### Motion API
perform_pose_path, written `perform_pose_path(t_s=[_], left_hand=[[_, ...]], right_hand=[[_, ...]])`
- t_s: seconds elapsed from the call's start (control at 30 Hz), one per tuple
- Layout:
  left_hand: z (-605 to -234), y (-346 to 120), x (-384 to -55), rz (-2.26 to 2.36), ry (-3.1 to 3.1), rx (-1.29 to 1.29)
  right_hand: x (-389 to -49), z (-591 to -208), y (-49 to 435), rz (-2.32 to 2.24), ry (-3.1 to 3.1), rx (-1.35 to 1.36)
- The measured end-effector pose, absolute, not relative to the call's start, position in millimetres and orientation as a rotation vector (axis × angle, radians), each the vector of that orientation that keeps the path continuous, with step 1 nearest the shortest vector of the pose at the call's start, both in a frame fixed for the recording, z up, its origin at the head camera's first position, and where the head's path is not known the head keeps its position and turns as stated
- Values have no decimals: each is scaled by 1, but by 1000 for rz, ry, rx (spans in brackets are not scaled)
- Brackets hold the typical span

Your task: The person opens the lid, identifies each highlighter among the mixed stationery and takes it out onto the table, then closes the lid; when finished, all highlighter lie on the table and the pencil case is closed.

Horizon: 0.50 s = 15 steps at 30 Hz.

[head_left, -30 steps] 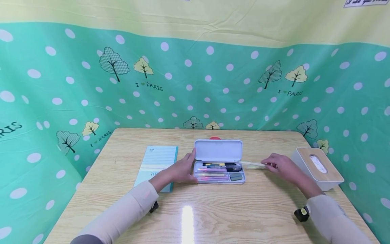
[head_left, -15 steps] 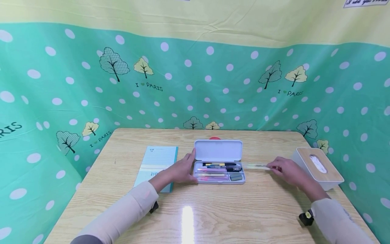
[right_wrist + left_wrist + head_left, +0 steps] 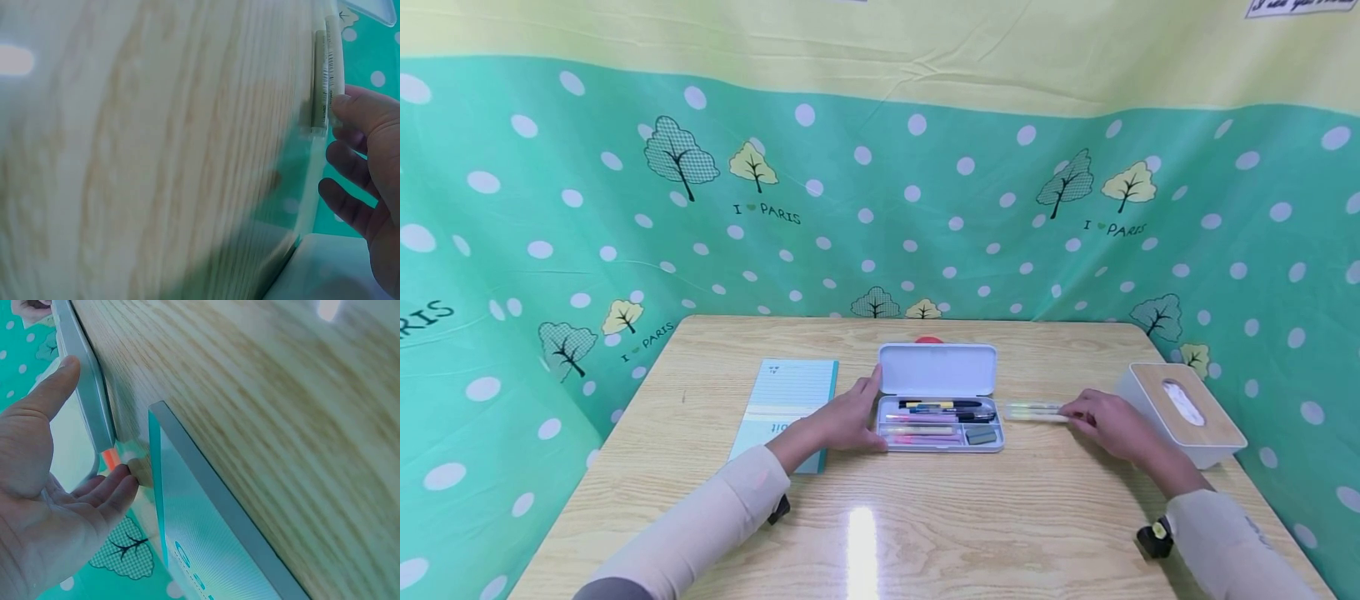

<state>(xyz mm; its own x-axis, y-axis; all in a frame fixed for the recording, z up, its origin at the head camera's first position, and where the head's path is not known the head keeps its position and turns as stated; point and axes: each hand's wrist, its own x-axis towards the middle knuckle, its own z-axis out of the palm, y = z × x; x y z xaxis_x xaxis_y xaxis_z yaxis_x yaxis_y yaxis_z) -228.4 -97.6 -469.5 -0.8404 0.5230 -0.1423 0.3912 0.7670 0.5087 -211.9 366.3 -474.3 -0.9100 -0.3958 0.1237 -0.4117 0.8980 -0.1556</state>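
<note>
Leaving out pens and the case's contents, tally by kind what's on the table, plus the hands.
Case: 1
Notebook: 1
Tissue box: 1
Red thing, mostly hidden: 1
Hands: 2 (left hand, right hand)
Total: 6

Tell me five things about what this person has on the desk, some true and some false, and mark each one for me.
1. The pencil case stands open. True.
2. The left hand grips the tissue box. False: the left hand is at the left side of the pencil case, and the tissue box is over on the right.
3. The right hand pinches a pale pen. True.
4. The notebook lies right of the pencil case. False: the notebook lies to its left.
5. Something red shows just behind the pencil case, mostly hidden. True.
</note>
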Motion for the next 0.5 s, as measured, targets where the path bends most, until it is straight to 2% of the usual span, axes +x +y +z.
perform_pose_path(t_s=[0.5], left_hand=[[-471, -99, -228, 662, 2701, 736]], right_hand=[[-215, -479, 368, 290, -3009, 588]])
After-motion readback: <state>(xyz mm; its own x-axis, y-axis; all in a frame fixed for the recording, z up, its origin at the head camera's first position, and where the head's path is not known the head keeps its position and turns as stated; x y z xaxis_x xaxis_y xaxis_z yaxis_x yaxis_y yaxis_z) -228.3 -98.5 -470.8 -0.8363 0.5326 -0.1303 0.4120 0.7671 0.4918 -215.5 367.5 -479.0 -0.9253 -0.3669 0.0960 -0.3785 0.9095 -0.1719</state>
